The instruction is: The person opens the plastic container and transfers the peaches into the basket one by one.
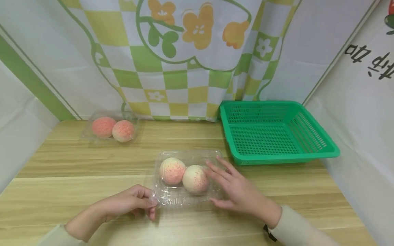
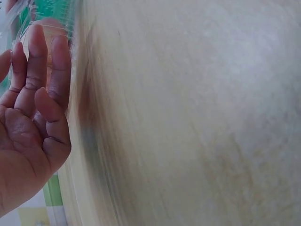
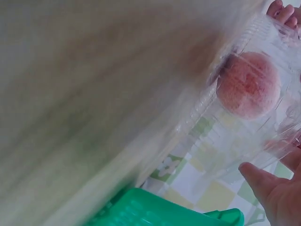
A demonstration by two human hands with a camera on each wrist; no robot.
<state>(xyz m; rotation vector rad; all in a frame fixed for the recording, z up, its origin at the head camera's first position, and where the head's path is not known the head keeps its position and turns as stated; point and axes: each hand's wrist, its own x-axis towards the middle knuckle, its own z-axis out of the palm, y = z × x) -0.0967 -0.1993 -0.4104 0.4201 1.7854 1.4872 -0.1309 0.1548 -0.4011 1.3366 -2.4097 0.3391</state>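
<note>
Clear box (image 1: 180, 197) w/ two peaches (image 1: 172, 171) is being held mid-surface (image 1: 92, 167), near the green basket (image 1: 283, 158). L hand (image 1: 132, 201) is pinching its near-left corner; R hand (image 1: 238, 189) is resting, fingers apart, at its right side. Prob. feeling light, flexy, slick, w/ peaches poss. rolling; holding by both side rims is looking safest.
</note>
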